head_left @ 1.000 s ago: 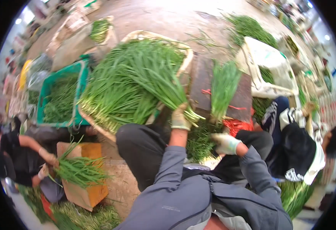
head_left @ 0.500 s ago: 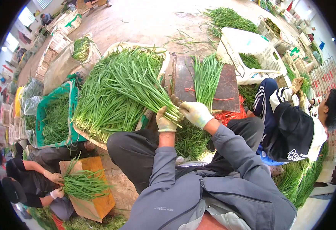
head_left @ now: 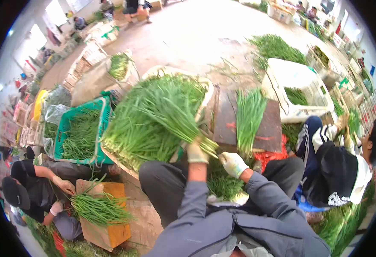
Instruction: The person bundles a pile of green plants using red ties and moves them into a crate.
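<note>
My left hand [head_left: 197,153], in a pale glove, is wrapped round the lower stems of a bunch of garlic chives [head_left: 173,113]. The bunch slants over a big white basket [head_left: 210,96] heaped with more chives [head_left: 132,124]. Just right of the pale stem ends is my gloved right hand [head_left: 235,165]. Its fingers are pinched together, and whatever they hold is too small to make out. Beyond it, a separate bunch of chives [head_left: 250,118] lies on a dark board [head_left: 271,122], with red ties [head_left: 263,138] on the board.
A green crate [head_left: 59,137] of greens stands left; a white crate [head_left: 278,81] stands beyond the board. Red strips [head_left: 275,152] lie by my right knee. One co-worker [head_left: 25,184] handles greens over a wooden box [head_left: 115,190] at left; another [head_left: 331,167] sits at right.
The whole view has shifted, so things sit further right and lower. My right hand has drawn away from the bunch to beyond its stem ends; my left hand keeps its hold.
</note>
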A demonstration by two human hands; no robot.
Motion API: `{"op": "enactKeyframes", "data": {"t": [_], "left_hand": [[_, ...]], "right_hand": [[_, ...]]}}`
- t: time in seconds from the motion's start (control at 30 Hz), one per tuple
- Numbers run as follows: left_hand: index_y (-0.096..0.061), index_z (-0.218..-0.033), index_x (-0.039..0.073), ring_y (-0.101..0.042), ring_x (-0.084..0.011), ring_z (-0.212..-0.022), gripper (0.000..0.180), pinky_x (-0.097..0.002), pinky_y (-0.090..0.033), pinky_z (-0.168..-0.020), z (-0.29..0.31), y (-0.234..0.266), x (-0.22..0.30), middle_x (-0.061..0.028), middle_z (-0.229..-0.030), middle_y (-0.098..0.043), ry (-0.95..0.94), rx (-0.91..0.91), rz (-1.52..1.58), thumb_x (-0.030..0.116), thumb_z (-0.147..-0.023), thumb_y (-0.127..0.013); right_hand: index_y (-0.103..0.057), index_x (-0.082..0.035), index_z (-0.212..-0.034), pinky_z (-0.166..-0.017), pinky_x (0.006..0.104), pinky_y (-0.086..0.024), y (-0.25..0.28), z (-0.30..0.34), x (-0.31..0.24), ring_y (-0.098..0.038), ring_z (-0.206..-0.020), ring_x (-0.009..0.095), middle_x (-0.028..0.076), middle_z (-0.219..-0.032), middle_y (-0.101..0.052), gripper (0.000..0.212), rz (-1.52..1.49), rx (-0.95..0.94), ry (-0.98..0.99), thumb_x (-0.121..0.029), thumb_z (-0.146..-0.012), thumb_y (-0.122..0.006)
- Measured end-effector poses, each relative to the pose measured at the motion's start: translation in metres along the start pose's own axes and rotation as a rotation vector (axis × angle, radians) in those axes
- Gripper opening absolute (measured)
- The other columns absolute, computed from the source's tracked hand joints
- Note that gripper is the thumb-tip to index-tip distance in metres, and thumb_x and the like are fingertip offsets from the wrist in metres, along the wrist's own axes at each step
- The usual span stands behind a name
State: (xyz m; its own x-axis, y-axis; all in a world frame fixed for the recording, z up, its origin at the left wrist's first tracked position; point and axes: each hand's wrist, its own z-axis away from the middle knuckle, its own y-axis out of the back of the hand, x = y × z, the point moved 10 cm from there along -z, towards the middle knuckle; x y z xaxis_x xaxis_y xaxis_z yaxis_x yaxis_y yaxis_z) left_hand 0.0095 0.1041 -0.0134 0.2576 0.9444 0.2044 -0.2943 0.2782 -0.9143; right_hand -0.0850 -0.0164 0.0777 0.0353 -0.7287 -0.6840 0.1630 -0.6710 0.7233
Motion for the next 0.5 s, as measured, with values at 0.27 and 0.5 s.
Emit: {"op": "enactKeyframes", "data": {"t": [0.27,0.5], "left_hand": [[-0.056,-0.117,0.004,-0.063,-0.0216,-0.095,0.026,-0.045,-0.053,-0.097,0.019,-0.047,0.018,-0.0065,-0.103,-0.062,-0.189,-0.111,-0.048,-0.001,-0.091,-0.061],[-0.059,-0.114,0.0,-0.063,-0.032,-0.1,0.024,-0.0486,-0.05,-0.1,0.012,-0.025,0.008,-0.0127,-0.101,-0.067,-0.121,-0.019,-0.012,0.008,-0.092,-0.061]], "right_hand": [[-0.054,-0.002,-0.127,-0.091,0.04,-0.05,0.058,0.01,0.004,-0.062,-0.104,0.035,0.02,-0.113,-0.063,0.057,-0.139,0.051,-0.014,-0.029,-0.08,-0.073],[-0.038,0.002,-0.141,-0.104,0.0373,-0.041,0.049,-0.028,-0.014,-0.052,-0.124,0.029,0.022,-0.134,-0.05,0.061,-0.671,0.559,0.033,-0.025,-0.093,-0.063]]}}
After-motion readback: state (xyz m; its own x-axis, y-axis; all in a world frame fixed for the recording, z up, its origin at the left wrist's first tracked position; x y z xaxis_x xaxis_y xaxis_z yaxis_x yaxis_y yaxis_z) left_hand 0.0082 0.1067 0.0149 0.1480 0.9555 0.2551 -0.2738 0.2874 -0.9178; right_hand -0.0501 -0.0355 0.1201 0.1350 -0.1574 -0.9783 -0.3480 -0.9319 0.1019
